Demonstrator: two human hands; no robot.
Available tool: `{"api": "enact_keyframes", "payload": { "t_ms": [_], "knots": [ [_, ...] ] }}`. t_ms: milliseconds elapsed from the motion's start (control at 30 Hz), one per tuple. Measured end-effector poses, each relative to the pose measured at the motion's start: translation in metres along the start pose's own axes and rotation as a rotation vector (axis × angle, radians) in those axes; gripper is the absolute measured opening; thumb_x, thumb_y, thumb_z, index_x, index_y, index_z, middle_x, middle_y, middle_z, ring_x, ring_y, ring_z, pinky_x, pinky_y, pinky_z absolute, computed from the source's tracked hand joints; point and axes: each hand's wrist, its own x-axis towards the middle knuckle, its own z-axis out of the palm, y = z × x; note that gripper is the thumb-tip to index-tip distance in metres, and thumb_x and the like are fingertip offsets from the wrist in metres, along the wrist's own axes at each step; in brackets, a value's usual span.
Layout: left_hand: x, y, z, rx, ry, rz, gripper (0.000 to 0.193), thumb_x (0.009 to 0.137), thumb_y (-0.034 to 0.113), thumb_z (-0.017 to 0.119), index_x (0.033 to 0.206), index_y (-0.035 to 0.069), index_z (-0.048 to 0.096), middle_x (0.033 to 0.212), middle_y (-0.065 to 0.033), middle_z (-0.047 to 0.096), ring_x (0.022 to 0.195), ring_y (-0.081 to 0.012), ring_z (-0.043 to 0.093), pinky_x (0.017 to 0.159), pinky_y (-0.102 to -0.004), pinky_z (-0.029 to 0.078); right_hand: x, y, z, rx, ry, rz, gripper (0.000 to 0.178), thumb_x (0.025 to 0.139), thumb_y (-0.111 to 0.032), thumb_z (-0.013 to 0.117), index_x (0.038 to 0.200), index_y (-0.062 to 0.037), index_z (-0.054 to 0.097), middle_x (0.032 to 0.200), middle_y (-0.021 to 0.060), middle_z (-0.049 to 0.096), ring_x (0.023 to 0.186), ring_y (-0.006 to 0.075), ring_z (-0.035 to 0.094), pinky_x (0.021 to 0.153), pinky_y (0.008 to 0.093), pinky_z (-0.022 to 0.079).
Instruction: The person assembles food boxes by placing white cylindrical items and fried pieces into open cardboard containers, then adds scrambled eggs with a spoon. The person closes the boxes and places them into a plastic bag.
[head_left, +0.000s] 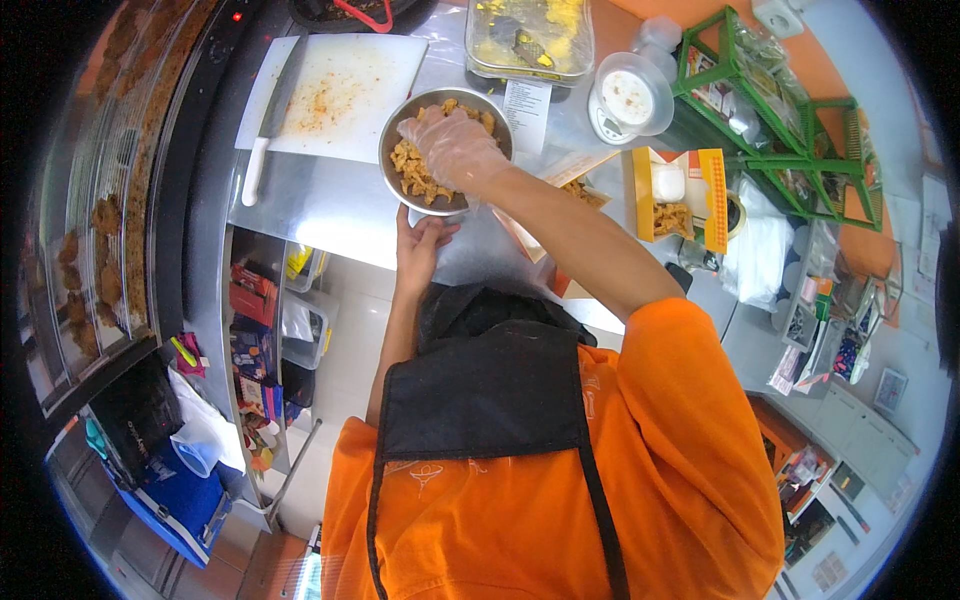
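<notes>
A round metal bowl [388, 170] full of chopped, golden-brown fried chicken pieces [420, 175] stands near the counter's front edge. My right hand [455, 150], in a clear plastic glove, reaches down into it. Its fingers are bent among the pieces and partly hidden by them. Against the bowl's near side is my bare left hand [428, 238], thumb up at the rim and fingers curled. Left of the bowl, a white cutting board [345, 95] carries crumbs, and a white-handled knife [258, 165] lies along its left side.
Right of the bowl, an open yellow-orange food box [712, 200] holds fried pieces and a white cup; another carton [525, 235] sits partly behind my right forearm. Further back are a clear tub of white contents [628, 98], a yellow-smeared container [530, 40] and green baskets [750, 90].
</notes>
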Motion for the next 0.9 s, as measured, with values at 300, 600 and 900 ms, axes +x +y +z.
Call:
{"api": "enact_keyframes", "payload": {
  "t_ms": [300,600,900],
  "knots": [
    [0.0,-0.007,-0.01,-0.001,-0.005,0.019,0.071,0.099,0.014,0.05,0.151,0.0,0.003,0.117,-0.0182,0.062,0.1,-0.0267,0.067,0.083,-0.034,0.052,0.016,0.045,0.003,0.453,-0.025,-0.007,0.062,0.073,-0.016,0.068,0.133,-0.0079,0.052,0.128,0.0194,0.058,0.112,0.0329,0.06,0.095,0.0395,0.05],
    [-0.007,-0.006,-0.014,-0.02,0.016,0.018,0.067,0.1,0.016,0.049,0.151,0.001,0.009,0.119,-0.0185,0.062,0.1,-0.0255,0.066,0.085,-0.0341,0.052,0.025,0.076,0.0,0.84,-0.416,0.229,0.079,0.069,-0.028,0.074,0.14,-0.0074,0.045,0.129,0.0211,0.056,0.114,0.0327,0.058,0.099,0.0351,0.047],
    [-0.003,-0.009,-0.01,-0.054,0.012,0.004,0.068,0.099,0.012,0.05,0.152,0.003,0.008,0.117,-0.017,0.062,0.1,-0.0251,0.066,0.085,-0.0346,0.052,0.021,0.031,-0.008,0.098,-0.238,-0.002,0.073,0.064,-0.031,0.079,0.127,-0.004,0.055,0.121,0.0201,0.061,0.108,0.0285,0.063,0.086,0.0388,0.054]
  ]
}}
